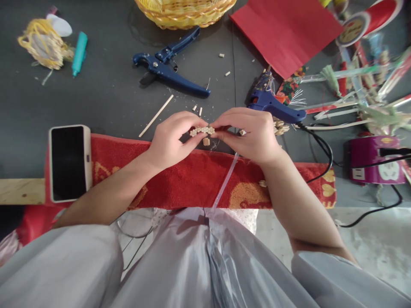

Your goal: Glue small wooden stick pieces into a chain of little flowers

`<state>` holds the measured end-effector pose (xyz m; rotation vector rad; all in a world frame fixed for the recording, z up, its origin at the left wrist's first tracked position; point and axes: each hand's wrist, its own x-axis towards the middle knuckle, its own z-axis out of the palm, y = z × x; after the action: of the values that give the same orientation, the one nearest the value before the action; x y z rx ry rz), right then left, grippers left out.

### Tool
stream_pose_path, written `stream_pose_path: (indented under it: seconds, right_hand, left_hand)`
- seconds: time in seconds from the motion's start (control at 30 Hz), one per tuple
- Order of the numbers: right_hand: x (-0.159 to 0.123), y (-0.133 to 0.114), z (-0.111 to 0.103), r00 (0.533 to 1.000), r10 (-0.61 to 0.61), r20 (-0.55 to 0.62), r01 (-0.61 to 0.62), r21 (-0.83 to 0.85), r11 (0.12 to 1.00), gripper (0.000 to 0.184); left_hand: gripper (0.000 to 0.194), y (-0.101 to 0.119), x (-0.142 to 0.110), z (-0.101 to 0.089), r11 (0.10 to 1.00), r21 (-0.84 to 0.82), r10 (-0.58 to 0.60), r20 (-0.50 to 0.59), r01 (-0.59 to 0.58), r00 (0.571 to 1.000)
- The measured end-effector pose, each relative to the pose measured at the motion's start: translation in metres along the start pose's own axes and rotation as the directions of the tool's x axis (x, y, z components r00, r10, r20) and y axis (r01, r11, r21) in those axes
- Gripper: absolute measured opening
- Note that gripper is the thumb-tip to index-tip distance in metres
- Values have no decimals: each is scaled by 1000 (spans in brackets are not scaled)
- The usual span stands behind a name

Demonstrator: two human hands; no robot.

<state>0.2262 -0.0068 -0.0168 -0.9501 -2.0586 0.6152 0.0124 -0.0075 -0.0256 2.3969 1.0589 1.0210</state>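
Observation:
Both hands meet over the front of the dark table (105,94). My left hand (171,139) and my right hand (252,134) pinch between them a short row of small pale wooden pieces (202,130), each hand gripping one end. A single small wooden piece (206,141) lies just below the row, on the edge of a red towel (192,179). A clear plastic strip (224,182) runs from under my right hand down across the towel to my lap.
A blue glue gun (272,106) with a black cord lies right of my hands. Blue cutting pliers (170,68), a thin wooden stick (156,116), a yellow basket (184,13), red paper (285,30), a phone (68,161) and a purple power strip (374,159) surround them.

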Motion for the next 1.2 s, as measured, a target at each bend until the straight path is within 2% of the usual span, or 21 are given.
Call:
stream_pose_path:
  seconds: [0.17, 0.53, 0.83, 1.0, 1.2]
  right_hand:
    - [1, -3, -2, 1000, 28, 6, -28, 0, 1000, 10]
    - [0, 0, 1, 1000, -23, -3, 23, 27, 999, 9]
    - [2, -1, 0, 1000, 10, 28, -10, 5, 1000, 10]
    - [1, -2, 0, 1000, 11, 1, -11, -55, 998, 13]
    - [1, 0, 1, 998, -61, 2, 61, -125, 990, 14]
  left_hand:
    - [12, 3, 0, 1, 997, -7, -76, -11, 76, 997]
    - [9, 3, 0, 0, 1000, -2, 0, -26, 0, 1000]
    - [11, 1, -2, 3, 1000, 24, -7, -29, 7, 1000]
    - [13, 3, -2, 3, 996, 39, -77, -46, 79, 996]
    - [14, 5, -2, 2, 990, 67, -121, -43, 124, 992]
